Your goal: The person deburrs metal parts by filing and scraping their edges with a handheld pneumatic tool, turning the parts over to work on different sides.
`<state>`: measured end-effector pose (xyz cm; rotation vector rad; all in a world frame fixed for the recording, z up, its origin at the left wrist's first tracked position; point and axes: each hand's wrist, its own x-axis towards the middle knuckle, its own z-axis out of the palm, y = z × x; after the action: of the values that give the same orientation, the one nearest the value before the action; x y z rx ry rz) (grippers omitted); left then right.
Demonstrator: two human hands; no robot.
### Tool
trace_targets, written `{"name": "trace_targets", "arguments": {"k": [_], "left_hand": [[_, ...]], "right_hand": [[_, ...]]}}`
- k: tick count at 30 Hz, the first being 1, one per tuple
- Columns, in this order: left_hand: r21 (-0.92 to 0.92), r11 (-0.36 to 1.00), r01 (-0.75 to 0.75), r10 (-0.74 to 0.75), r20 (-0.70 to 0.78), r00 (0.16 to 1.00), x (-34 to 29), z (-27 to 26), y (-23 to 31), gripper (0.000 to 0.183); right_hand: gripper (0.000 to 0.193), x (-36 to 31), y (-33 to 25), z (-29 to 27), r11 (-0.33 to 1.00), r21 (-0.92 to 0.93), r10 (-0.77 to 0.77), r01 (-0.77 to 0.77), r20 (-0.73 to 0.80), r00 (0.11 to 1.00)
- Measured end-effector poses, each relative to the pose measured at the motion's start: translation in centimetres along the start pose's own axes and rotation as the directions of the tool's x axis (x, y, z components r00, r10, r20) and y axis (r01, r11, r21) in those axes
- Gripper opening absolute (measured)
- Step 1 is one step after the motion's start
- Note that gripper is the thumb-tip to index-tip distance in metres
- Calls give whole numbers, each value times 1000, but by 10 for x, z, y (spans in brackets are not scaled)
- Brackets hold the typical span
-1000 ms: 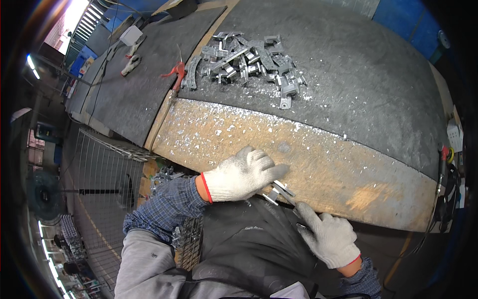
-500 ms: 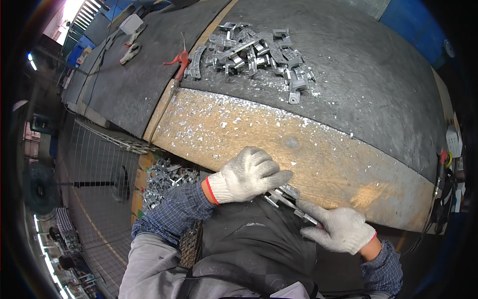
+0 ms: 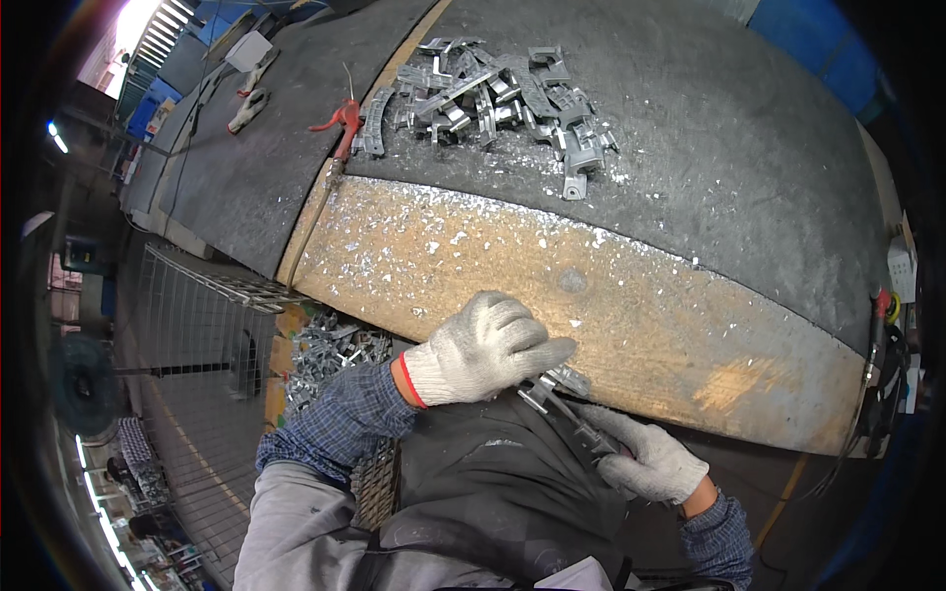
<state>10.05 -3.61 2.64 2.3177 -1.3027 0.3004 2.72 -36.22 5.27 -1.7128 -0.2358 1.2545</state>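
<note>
My left hand (image 3: pixel 488 345), in a white knit glove with a red cuff edge, is closed at the front edge of the bench, its fingers curled over one end of a grey metal casting (image 3: pixel 567 412). The casting slants down to the right, above my dark apron. Its other end is in my right hand (image 3: pixel 650 459), also gloved, with the fingers closed round it. My left palm and fingers cover part of the casting. A pile of similar castings (image 3: pixel 493 98) lies on the dark mat farther back.
Metal chips lie scattered over the bench's wooden strip (image 3: pixel 463 241). A red air blow gun (image 3: pixel 345 120) rests left of the pile. Below the bench at left are a bin of metal castings (image 3: pixel 330 355) and a wire mesh cage (image 3: pixel 187 325). Another red-ended tool (image 3: pixel 880 305) hangs at the right edge.
My right hand has moved a little left and down, turning the casting so that it slants more steeply. My left hand has stayed nearly still on its end.
</note>
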Motion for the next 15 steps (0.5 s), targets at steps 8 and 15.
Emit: {"name": "trace_targets", "arguments": {"k": [8, 15], "left_hand": [[59, 998, 0, -3, 47, 999, 2, -6, 4, 52], [302, 951, 67, -83, 38, 996, 30, -33, 19, 55]], "right_hand": [[76, 2, 5, 8, 956, 247, 118, -160, 178, 977], [90, 12, 4, 39, 938, -166, -309, 305, 3, 951]]}}
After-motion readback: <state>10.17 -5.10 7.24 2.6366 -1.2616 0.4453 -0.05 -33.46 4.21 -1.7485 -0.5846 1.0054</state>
